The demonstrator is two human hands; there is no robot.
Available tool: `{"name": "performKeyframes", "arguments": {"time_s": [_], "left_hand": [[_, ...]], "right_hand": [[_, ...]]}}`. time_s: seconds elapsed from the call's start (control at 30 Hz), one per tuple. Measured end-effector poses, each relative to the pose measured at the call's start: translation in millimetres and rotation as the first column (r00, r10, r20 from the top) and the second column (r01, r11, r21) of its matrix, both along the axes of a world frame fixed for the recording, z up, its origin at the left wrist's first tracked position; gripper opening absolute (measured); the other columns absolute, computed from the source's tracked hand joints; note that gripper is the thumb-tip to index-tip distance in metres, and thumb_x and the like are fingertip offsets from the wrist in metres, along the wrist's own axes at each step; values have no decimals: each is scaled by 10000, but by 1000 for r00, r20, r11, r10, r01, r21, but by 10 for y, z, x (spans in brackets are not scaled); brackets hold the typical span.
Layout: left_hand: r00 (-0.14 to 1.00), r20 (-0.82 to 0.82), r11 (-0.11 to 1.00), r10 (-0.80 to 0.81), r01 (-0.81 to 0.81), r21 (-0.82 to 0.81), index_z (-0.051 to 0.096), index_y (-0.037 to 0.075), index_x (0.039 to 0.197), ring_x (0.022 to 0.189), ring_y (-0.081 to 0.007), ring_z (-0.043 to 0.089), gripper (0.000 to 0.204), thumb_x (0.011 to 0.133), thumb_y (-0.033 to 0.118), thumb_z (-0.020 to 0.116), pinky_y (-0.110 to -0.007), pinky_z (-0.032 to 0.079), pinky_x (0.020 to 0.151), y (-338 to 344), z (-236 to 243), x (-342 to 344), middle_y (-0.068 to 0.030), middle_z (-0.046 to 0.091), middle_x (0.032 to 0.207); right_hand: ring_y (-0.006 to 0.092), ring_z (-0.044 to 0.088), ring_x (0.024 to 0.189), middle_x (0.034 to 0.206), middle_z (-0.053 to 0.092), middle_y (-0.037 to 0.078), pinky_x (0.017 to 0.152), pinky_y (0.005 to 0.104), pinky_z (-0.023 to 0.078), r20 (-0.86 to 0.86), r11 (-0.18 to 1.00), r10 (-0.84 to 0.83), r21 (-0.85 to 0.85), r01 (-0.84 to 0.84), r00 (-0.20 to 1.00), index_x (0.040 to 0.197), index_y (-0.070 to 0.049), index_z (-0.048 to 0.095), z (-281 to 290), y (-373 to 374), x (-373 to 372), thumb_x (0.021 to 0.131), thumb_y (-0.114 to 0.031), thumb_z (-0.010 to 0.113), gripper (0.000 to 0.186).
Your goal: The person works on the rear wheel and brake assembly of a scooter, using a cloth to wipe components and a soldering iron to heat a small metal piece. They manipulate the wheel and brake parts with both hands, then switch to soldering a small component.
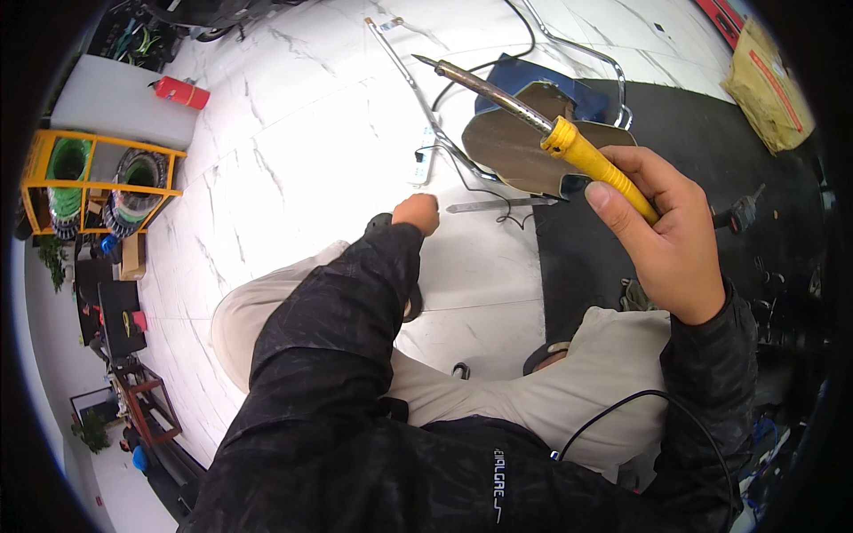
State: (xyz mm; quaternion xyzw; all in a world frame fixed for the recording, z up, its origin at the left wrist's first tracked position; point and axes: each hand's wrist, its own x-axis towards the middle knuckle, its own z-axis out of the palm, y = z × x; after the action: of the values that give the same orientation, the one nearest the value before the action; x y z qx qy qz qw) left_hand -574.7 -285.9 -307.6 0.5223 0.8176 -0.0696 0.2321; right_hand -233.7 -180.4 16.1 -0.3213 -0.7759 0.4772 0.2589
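My right hand [662,231] grips the yellow handle of a soldering iron [524,108], whose metal shaft points up and to the left, lifted above the floor. My left hand [418,211] reaches down toward the white marble floor, its fingers curled and mostly hidden behind the dark sleeve. Just right of it lies a thin metal tool [498,205] with a thin black wire beside it. I cannot tell whether the left hand holds anything. A tan metal plate [511,147] lies beyond, under the iron's shaft.
A bent metal wire frame [426,107] lies across the floor. A black mat [693,151] covers the right side, with a yellow package [769,89] at its far edge. A yellow rack with wire spools [98,182] and a red can [182,91] stand at left.
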Motion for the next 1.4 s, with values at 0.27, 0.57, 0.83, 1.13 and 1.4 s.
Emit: {"name": "performKeyframes", "arguments": {"time_s": [0.27,0.57,0.83,1.13,1.4], "left_hand": [[958,123,961,260,-270,69,679,103,1356,1193,-360,674,459,937,266,774,-448,551,1024,-288,-791,-62,-154,667,1315],[946,159,954,283,-295,57,669,92,1355,1196,-371,668,436,943,210,752,-445,543,1031,-22,-1100,-128,-165,658,1332],[943,234,939,239,-285,191,733,71,1112,1078,-380,685,206,934,172,748,-469,551,928,-71,-1267,-190,-144,696,1164],[939,238,941,250,-293,171,736,68,1042,1090,-387,682,147,961,185,699,-500,551,925,-72,-1292,-223,-143,694,1141],[910,364,941,196,-279,193,772,55,1029,1042,-380,710,161,940,177,718,-463,559,930,23,-920,-469,-173,755,1083]], "right_hand": [[74,578,805,930,675,28,745,237,469,126,992,-88,-75,97,988,1242,38,682,-61,70,99,1002,-180,742,329],[85,615,788,901,701,55,720,235,479,213,991,-84,-89,105,973,1223,48,690,-176,181,-35,970,-173,773,346],[61,607,718,852,693,37,654,219,461,186,979,-101,-155,130,977,1215,49,689,-242,222,-173,966,-123,780,316],[60,597,717,830,686,33,653,224,457,213,987,-62,-130,91,975,1216,49,686,-225,198,-202,975,-127,771,311],[94,600,708,821,688,62,667,248,466,172,997,-54,-37,61,984,1195,46,698,-140,152,-184,974,-148,758,299]]}}
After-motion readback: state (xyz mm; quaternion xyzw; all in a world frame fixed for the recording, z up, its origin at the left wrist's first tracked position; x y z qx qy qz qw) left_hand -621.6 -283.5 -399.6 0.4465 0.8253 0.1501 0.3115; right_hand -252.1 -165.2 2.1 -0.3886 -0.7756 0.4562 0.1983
